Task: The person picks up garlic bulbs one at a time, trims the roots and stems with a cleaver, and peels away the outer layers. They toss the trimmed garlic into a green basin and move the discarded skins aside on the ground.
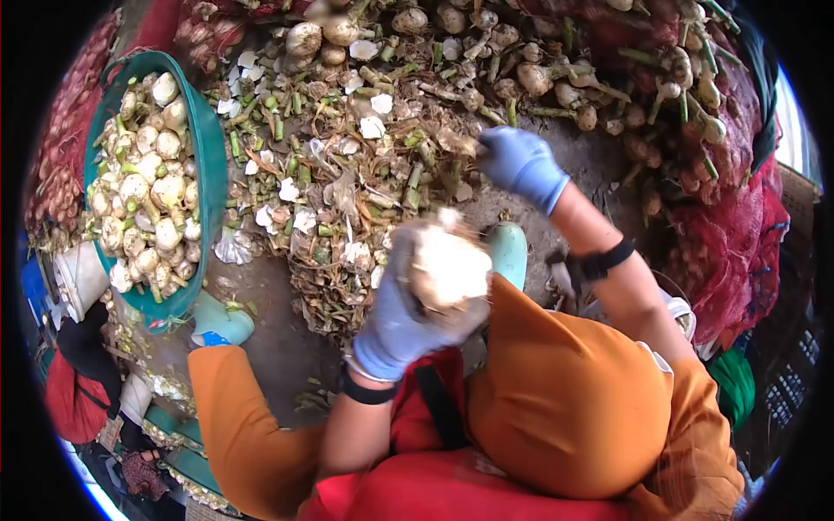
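A large whitish bulb (447, 265), blurred by motion, is in my left hand (395, 308), which wears a blue-grey glove and has its fingers wrapped round it. My right hand (521, 165), gloved the same way, is up and to the right of the bulb, its fingers curled together. Something brownish and blurred shows at its fingertips, too smeared to make out. Below both hands lies a heap of dry peels and cut green stems (347, 191). At the left, a green tub (213, 165) holds many trimmed garlic bulbs (143, 195).
Untrimmed bulbs with stems (534, 80) lie along the top. Red mesh sacks (738, 252) stand at the right, another (65, 156) at the far left. My light green boots (508, 252) rest on the ground. Another person's red clothing (74, 399) shows at the lower left.
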A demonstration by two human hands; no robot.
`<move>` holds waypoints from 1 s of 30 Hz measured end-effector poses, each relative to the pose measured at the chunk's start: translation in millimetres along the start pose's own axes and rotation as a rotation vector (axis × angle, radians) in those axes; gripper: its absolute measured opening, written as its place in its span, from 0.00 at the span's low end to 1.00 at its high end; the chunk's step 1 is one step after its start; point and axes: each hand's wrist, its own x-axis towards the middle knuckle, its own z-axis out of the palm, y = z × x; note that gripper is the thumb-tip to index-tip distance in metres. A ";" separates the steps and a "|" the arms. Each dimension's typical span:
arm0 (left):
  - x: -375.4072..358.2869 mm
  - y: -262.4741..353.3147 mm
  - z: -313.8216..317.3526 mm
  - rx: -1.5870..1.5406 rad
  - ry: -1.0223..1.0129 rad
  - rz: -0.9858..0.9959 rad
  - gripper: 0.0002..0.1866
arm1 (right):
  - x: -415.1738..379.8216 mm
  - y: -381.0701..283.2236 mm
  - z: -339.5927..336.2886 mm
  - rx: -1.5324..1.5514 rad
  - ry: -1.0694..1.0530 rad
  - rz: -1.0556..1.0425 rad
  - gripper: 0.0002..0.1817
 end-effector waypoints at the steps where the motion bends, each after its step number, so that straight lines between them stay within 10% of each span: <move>1: -3.6 18.8 17.0 0.736 -0.044 0.552 0.34 | 4.7 11.1 -5.9 0.042 0.055 0.078 0.14; 3: 15.9 -0.1 -12.6 0.807 0.056 0.468 0.40 | -0.2 1.5 6.4 0.830 -0.202 0.361 0.17; 4: 27.2 -5.7 -23.6 0.867 0.141 0.363 0.45 | -1.2 -25.7 -22.2 0.690 -0.388 0.356 0.18; 5: 36.0 2.8 -22.6 1.394 0.267 0.679 0.46 | -1.9 -28.9 -0.1 0.995 -0.427 0.291 0.18; 7: 25.7 0.2 -29.6 0.223 0.046 0.092 0.45 | -12.6 -52.4 -13.3 1.221 -0.429 0.241 0.18; 10: 26.1 -7.3 -45.2 -0.054 0.224 0.101 0.37 | -14.8 -63.0 -28.3 0.396 0.018 -0.406 0.17; 12: 26.3 9.5 -40.9 -0.152 0.393 0.218 0.31 | 10.1 -35.6 -17.0 0.097 -0.227 -0.159 0.15; 13: 29.4 8.5 -78.0 0.494 0.406 0.376 0.27 | 23.6 -18.2 -13.5 -0.035 -0.389 0.013 0.15; 15: 14.1 76.0 -92.7 -0.835 0.227 0.340 0.26 | 30.6 8.2 -12.0 -0.082 -0.122 -0.033 0.11; 17: -4.2 112.8 -97.4 -0.978 -0.350 0.357 0.30 | 42.6 9.1 -20.1 -0.081 0.156 -0.125 0.10; 19: 9.3 110.1 -107.2 -0.896 -0.499 0.438 0.31 | 70.2 11.1 -6.0 -0.210 0.077 -0.062 0.11; 23: 53.0 54.2 -48.5 -0.416 0.285 0.061 0.27 | 70.5 -17.5 4.8 0.103 -0.160 -0.089 0.18; 27: 71.7 -4.8 -47.3 -0.460 0.149 -0.038 0.21 | 41.7 -57.1 -23.9 0.400 -0.209 -0.360 0.16; 30: 75.7 -9.1 -72.0 -0.490 0.126 -0.119 0.16 | 74.0 -3.6 -58.8 -0.235 0.192 -0.099 0.14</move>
